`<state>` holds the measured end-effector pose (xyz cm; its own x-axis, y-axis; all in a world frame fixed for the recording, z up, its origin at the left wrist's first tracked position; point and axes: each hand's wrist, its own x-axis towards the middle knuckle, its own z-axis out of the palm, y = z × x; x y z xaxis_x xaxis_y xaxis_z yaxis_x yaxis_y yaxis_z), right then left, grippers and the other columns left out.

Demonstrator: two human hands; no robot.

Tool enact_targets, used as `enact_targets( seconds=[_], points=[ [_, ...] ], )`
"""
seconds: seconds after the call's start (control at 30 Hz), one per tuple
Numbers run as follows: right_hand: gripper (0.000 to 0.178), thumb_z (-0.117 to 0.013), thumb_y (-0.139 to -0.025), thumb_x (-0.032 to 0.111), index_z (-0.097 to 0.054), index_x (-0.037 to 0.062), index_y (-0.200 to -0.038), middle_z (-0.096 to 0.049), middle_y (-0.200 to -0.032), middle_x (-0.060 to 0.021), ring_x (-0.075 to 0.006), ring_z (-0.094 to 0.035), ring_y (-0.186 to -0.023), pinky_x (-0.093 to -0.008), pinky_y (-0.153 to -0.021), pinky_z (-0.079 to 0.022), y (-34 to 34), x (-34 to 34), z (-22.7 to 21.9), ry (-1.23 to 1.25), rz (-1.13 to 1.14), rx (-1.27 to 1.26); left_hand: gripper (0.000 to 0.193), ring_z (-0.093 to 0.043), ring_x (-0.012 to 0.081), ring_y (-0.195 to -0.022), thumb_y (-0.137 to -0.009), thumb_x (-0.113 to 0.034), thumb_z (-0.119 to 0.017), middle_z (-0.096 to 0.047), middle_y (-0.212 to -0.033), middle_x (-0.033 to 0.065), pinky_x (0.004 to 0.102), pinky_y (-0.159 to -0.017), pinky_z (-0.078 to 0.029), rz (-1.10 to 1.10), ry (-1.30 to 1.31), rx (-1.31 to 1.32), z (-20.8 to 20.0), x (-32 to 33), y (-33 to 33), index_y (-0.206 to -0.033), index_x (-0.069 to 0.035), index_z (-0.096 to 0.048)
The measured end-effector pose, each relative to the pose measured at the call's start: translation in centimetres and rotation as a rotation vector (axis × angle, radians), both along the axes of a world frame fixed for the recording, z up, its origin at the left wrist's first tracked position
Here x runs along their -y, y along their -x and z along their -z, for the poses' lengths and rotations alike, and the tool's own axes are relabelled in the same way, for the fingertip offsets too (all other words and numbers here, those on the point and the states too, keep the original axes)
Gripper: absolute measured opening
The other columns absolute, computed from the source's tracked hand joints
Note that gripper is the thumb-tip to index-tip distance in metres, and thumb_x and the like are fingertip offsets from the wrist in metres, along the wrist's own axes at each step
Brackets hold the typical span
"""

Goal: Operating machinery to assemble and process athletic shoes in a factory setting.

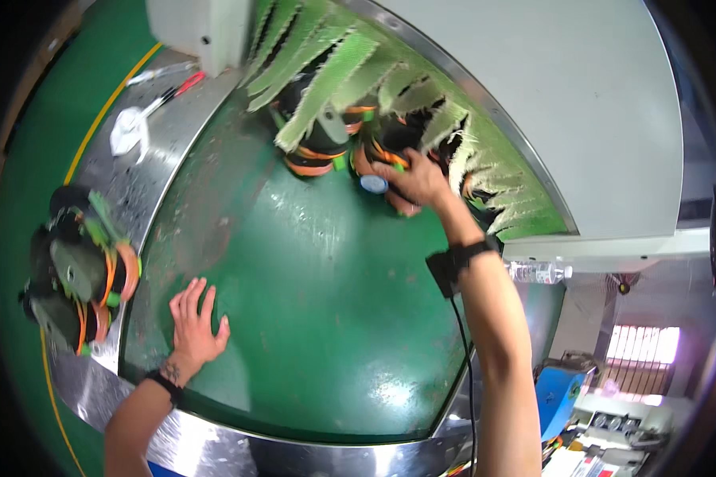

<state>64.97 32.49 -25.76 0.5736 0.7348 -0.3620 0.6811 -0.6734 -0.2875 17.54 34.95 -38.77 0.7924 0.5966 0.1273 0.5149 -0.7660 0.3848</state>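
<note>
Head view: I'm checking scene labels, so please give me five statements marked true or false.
1. The right hand touches a shoe. True.
2. The left hand grips a shoe. False: the left hand is empty, fingers spread, over the green surface.
3. The fringe is red. False: the fringe is green.
4. A red-handled tool lies on the metal ledge. True.
5. The bottle is left of both hands. False: the bottle is right of them.
</note>
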Motion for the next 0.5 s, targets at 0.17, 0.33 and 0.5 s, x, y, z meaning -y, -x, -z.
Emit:
enact_targets(
  seconds=[0.17,0.33,0.5],
  points=[
    [0.066,-0.070,-0.072,0.063,-0.062,0.0055,-0.104,-0.068,-0.091,-0.0209,-0.0356,-0.068,-0.085,-0.0419,-0.071,-0.054,12.2,15.4,-0.4,-0.135,0.245,0.058,0.058,-0.036,0.0337,-0.132,-0.076,-0.024,-0.065,-0.042,-0.137,0.0196,0.0509,-0.106,-0.027,-0.017,-0.033,0.057,-0.8,0.3,0.6,-0.126,0.002,-0.050],
    [0.041,-0.077,-0.079,0.032,-0.071,-0.0014,-0.100,-0.071,-0.082,-0.0099,-0.0126,-0.066,-0.075,-0.0267,-0.069,-0.052,28.4,35.4,-8.6,-0.289,0.585,-0.261,0.051,-0.036,0.0339,-0.133,-0.079,-0.021,-0.064,-0.042,-0.137,0.0201,0.0500,-0.107,-0.029,-0.129,0.027,0.062,-2.8,1.7,0.1,-0.122,0.002,-0.053],
    [0.025,-0.078,-0.076,0.020,-0.071,-0.0018,-0.086,-0.069,-0.072,-0.0107,-0.0156,-0.065,-0.063,-0.0278,-0.060,-0.051,42.4,49.5,-12.8,-0.212,0.621,-0.037,0.032,-0.061,0.0319,-0.104,-0.083,-0.015,-0.064,-0.062,-0.113,0.0188,0.0415,-0.085,-0.050,-0.080,0.676,0.277,-6.0,11.0,0.6,-0.112,-0.002,-0.057]
  ],
)
